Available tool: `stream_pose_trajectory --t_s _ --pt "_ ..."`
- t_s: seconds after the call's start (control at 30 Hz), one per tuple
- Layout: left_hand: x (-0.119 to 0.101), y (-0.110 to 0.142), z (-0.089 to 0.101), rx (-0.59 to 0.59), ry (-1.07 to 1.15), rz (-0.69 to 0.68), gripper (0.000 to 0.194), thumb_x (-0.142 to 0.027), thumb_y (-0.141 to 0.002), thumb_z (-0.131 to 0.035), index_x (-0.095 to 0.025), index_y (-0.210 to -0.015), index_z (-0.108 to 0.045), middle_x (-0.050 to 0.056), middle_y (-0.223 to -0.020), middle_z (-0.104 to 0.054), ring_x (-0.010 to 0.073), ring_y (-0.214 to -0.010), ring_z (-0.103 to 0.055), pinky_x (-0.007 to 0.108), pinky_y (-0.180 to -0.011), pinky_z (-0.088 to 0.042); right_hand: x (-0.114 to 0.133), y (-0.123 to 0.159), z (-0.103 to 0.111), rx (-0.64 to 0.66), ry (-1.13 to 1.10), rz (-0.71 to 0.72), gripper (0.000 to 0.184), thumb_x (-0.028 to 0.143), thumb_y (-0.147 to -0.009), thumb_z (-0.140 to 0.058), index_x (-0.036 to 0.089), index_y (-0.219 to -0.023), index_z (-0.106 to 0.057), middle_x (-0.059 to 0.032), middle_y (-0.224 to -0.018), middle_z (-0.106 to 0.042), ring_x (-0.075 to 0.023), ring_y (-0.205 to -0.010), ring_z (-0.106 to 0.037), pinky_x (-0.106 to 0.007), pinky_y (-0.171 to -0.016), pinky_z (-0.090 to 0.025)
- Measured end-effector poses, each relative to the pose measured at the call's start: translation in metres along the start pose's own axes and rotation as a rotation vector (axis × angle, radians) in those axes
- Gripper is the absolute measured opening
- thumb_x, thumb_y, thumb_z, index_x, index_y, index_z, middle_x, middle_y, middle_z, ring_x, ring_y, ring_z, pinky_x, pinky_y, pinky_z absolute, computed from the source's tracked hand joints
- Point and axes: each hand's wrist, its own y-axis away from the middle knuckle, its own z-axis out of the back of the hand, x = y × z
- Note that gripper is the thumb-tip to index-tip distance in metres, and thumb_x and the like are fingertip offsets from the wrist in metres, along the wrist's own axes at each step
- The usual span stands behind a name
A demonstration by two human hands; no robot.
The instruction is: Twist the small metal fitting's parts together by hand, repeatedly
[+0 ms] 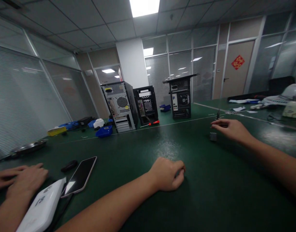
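My left hand (167, 175) rests on the green table mat (143, 145) in front of me, fingers curled into a loose fist with nothing showing in them. My right hand (231, 129) reaches out over the mat further back on the right, its fingers stretched out towards the left. It hovers just above and to the right of a small grey cylinder (213, 136) that stands on the mat, and is not touching it.
Another person's hands (19, 180) lie at the left edge beside a white device (41, 206), a phone (80, 175) and a small black object (69, 166). Three open computer cases (121, 106) (146, 104) (181, 96), a red-handled screwdriver (152, 123) and blue bins (104, 131) stand at the back.
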Motion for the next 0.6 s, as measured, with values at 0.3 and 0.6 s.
stream_pose_trajectory --t_s 0.3,0.6 --pt "0.0036 -0.0006 -0.0033 0.004 0.090 0.070 0.018 -0.028 -0.088 -0.052 -0.024 -0.100 -0.064 -0.003 -0.072 -0.066 0.0158 -0.062 -0.062 0.025 -0.061 -0.042 -0.0005 -0.0004 -0.0010 0.035 0.137 -0.049 0.047 0.056 -0.084 -0.050 0.021 -0.109 -0.070 -0.0070 -0.104 -0.071 -0.0238 -0.090 -0.064 -0.036 -0.079 -0.048" --pt "0.0019 -0.0012 -0.0004 0.026 0.083 0.077 0.018 -0.028 -0.089 -0.051 -0.025 -0.101 -0.064 -0.003 -0.072 -0.066 0.0161 -0.062 -0.061 0.025 -0.062 -0.043 -0.0068 0.0008 -0.0076 0.186 0.129 -0.058 0.050 0.055 -0.087 -0.046 0.020 -0.114 -0.068 -0.0075 -0.106 -0.071 -0.0208 -0.091 -0.065 -0.033 -0.078 -0.049"
